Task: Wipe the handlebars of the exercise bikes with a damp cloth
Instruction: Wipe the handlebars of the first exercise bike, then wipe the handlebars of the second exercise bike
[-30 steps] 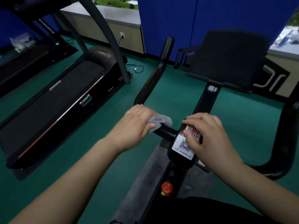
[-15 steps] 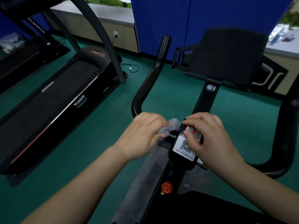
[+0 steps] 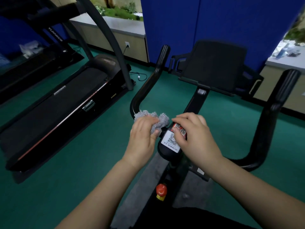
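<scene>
A black exercise bike stands right in front of me. Its left handlebar [image 3: 149,83] curves up and away, and its right handlebar [image 3: 270,116] rises on the other side. My left hand [image 3: 142,138] grips a grey fluffy cloth [image 3: 156,119] wrapped around the low bar just left of the centre hub. My right hand [image 3: 194,138] rests with curled fingers on the black hub [image 3: 168,146], partly covering its QR code stickers. The bar under the cloth is hidden.
A black tablet holder [image 3: 214,66] stands on the bike's stem. A red knob [image 3: 161,190] sits lower on the frame. A black treadmill [image 3: 62,104] lies to the left on green floor. Blue panels and a ledge stand behind.
My left hand slid the cloth along the bar toward the hub, then regripped it with more cloth showing above the fingers. My right hand stayed on the hub. The view shifted slightly.
</scene>
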Demonstrator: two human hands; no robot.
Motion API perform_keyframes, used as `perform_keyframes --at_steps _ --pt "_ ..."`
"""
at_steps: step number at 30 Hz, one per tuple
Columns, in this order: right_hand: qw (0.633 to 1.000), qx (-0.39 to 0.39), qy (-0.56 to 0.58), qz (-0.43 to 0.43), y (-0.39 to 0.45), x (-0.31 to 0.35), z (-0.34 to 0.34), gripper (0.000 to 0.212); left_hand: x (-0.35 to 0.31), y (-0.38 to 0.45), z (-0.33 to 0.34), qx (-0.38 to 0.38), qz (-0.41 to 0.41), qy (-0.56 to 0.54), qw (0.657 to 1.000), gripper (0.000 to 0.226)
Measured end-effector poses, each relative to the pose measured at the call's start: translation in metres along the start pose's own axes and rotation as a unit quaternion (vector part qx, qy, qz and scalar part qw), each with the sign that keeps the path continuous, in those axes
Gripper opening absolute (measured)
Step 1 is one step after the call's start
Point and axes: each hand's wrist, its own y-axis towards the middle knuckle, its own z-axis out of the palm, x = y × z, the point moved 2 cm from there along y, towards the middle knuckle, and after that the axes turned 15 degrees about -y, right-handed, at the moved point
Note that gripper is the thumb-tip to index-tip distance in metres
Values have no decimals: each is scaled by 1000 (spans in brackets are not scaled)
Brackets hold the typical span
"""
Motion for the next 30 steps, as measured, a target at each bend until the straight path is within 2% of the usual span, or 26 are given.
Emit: perform_keyframes --at_steps 3,6,8,11,14,17,22,26,30 --pt "999 32 -9 -28 -1 0 -5 35 -14 -7 -5 -18 -49 -2 999 27" --pt "994 75 -3 -81 -14 -8 -19 39 -37 -29 -12 -90 -127 -40 987 19" --pt "992 73 35 -98 -34 -19 -33 38 -48 -53 -12 -122 -184 -46 974 18" --pt "989 60 89 -105 -77 -38 -58 33 -59 -98 -4 -130 -253 -31 958 18" --pt "986 56 129 -93 -125 -62 -78 31 -71 -138 11 -120 -289 -21 950 18" --pt "986 85 135 -37 -176 -90 -87 34 -87 -168 29 -78 -310 -50 946 19" --pt "963 131 185 145 -254 -125 -90 38 -110 -192 62 46 -297 -66 952 26" --pt "951 93 167 244 -311 -140 -102 32 -120 -198 90 148 -254 -78 952 29" --pt "922 31 170 347 -373 -147 -123 31 -137 -205 124 244 -203 -70 946 30"
